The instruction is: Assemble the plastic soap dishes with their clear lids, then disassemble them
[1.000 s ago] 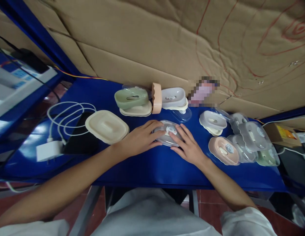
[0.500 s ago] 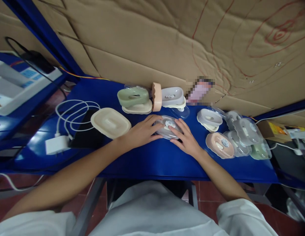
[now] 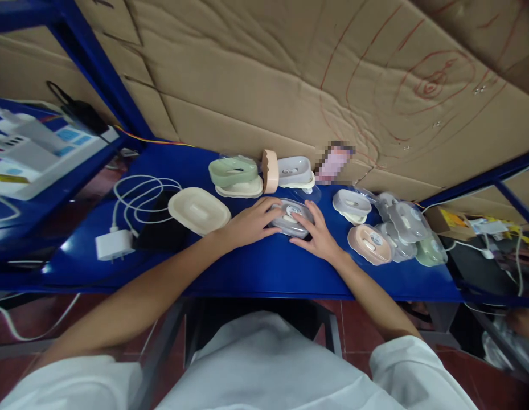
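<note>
A grey oval soap dish (image 3: 293, 228) with a clear lid and a round label lies on the blue table in front of me. My left hand (image 3: 254, 222) grips its left end, fingers over the lid and thumb along the near edge. At the opposite end, my right hand (image 3: 318, 234) holds it with bent fingers on the lid and rim. Left of my hands is a cream oval tray (image 3: 199, 210). Behind stand a green dish (image 3: 233, 171) on a cream base, an upright peach ring (image 3: 270, 173) and a pale grey dish (image 3: 295, 168).
To the right sit a pale lavender dish (image 3: 352, 202), a lidded peach dish (image 3: 370, 245) and several lidded grey and green ones. A white charger (image 3: 114, 245) with a coiled cable lies left. A cardboard wall (image 3: 247, 85) rises behind; a blurred-out pink object (image 3: 333, 163) leans there.
The camera view has turned slightly, so the surroundings have shifted in the picture. Both hands stay on the grey soap dish, with only slight finger movement.
</note>
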Tool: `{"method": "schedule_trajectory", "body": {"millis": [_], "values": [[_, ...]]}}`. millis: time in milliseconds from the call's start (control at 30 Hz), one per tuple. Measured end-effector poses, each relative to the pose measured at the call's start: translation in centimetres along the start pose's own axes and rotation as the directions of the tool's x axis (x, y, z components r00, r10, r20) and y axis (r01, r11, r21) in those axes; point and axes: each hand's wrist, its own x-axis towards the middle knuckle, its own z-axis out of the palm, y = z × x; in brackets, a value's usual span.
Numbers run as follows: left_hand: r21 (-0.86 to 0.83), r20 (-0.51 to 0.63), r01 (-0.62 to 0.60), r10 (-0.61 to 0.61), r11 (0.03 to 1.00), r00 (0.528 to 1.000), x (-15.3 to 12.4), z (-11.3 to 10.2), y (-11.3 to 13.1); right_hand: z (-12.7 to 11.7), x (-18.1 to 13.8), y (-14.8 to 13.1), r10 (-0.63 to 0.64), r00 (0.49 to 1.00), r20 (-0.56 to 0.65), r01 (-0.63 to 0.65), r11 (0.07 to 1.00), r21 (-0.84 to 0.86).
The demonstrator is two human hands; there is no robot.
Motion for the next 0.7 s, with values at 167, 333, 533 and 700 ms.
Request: {"method": "schedule_trajectory", "body": {"millis": [167, 333, 533, 700], "values": [[0.060, 0.005, -0.021, 0.021, 0.998, 1.000, 0.1, -0.5, 0.8, -1.4, -0.4, -1.2, 0.004, 0.999, -0.054, -0.003, 1.000, 0.011], [0.306, -0.076, 0.099, -0.079, 0.947, 0.994, 0.1, -2.4, 2.8, -6.2, -8.5, -4.5, 0.152, 0.926, -0.345, -0.210, 0.968, -0.138], [0.438, -0.011, 0.232, -0.253, 0.869, 0.967, -0.3, -2.9, 3.8, -9.3, -25.3, -5.7, 0.452, 0.414, -0.790, -0.868, 0.458, -0.193], [0.387, 0.072, 0.202, -0.248, 0.900, 0.966, -0.5, -1.3, 4.2, -9.4, -30.0, -3.0, 0.592, 0.175, -0.787, -0.984, 0.140, -0.114]]}}
